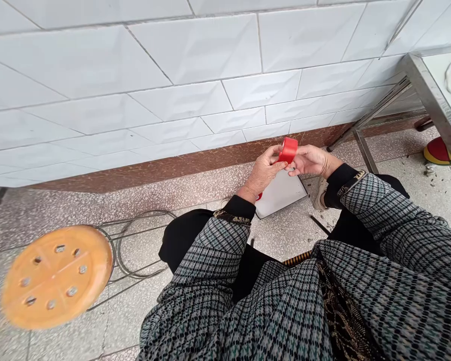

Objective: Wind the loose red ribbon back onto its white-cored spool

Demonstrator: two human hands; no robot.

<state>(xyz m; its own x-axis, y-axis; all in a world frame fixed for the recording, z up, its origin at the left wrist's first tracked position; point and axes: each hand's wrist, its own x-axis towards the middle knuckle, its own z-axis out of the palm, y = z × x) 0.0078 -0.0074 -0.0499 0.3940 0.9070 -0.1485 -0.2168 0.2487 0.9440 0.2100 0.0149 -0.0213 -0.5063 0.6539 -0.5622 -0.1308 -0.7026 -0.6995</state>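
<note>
I hold a small red cylindrical cap or container (pixel 288 149) out in front of me, above my knees. My left hand (pixel 263 170) grips it from the left, fingers curled round its side. From the right, my right hand (pixel 311 159) pinches it with thumb and fingertips. Below the hands a white flat container or board (pixel 281 194) with a red mark lies on the floor, partly hidden by my left wrist. My sleeves are grey checked knit with black cuffs.
An orange round stool seat (pixel 55 276) with holes on a wire frame stands at lower left. A white tiled wall (pixel 172 90) runs ahead. A metal table frame (pixel 428 95) is at upper right, with a red and yellow object (pixel 438 151) beneath it. Debris litters the speckled floor.
</note>
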